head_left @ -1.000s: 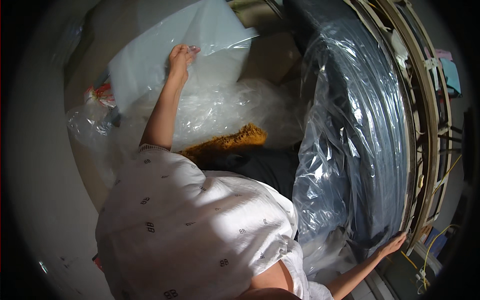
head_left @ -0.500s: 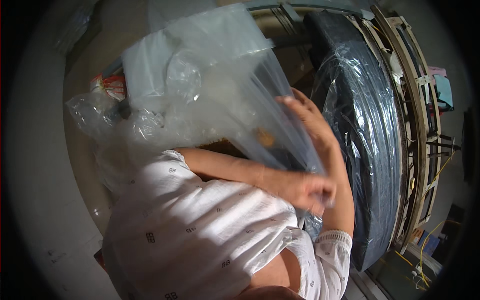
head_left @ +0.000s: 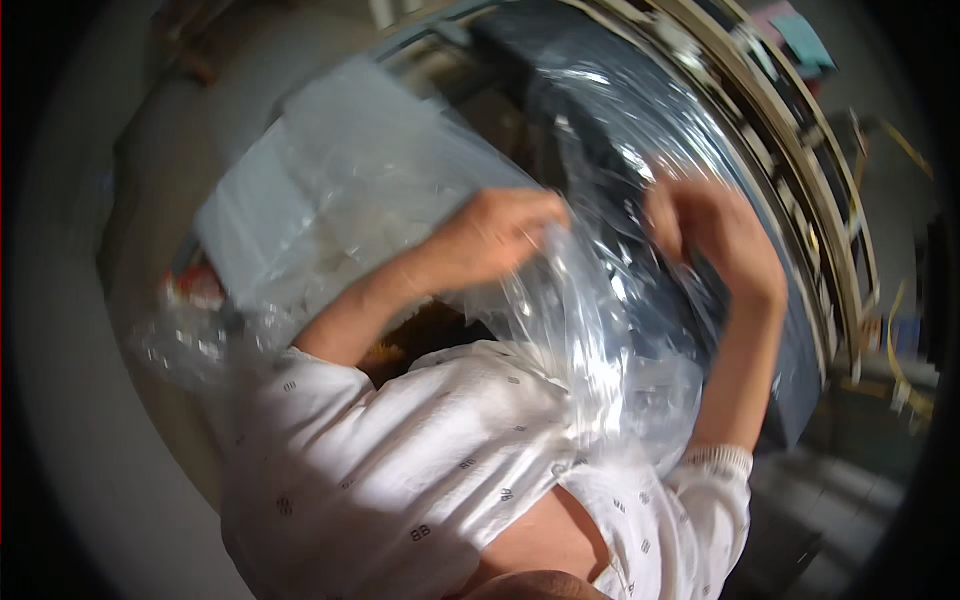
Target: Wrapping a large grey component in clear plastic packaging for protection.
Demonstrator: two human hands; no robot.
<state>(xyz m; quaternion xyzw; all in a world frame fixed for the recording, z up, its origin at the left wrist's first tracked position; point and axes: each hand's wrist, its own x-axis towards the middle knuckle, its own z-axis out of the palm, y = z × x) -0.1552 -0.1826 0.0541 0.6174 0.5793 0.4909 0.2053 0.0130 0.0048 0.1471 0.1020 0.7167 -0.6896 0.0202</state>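
Observation:
My left hand [head_left: 505, 232] is closed on the gathered edge of a clear plastic sheet [head_left: 597, 375], which hangs in shiny folds from it toward my chest. My right hand [head_left: 722, 235] is over a long dark block [head_left: 525, 38] wrapped in clear film. Its fingers bend downward and are smeared by motion, so whether they grip the film cannot be made out. Left of my left hand lies a stack of whitish, see-through plastic sheets or bags [head_left: 255, 215]. Crumpled clear plastic [head_left: 185, 350] sits near my left elbow.
A slatted wooden frame [head_left: 815, 215] runs along the far right side, beyond the dark block. A red and white packet [head_left: 195, 287] is at the left by the stack. Yellow cord [head_left: 893, 345] hangs at the right, and a pink and light-blue bundle [head_left: 800, 38] lies at the upper right.
My forearms were crossed; now they are apart, the left hand up and left, the right hand to the right. The plastic sheet is now bunched between them. The whole view has turned.

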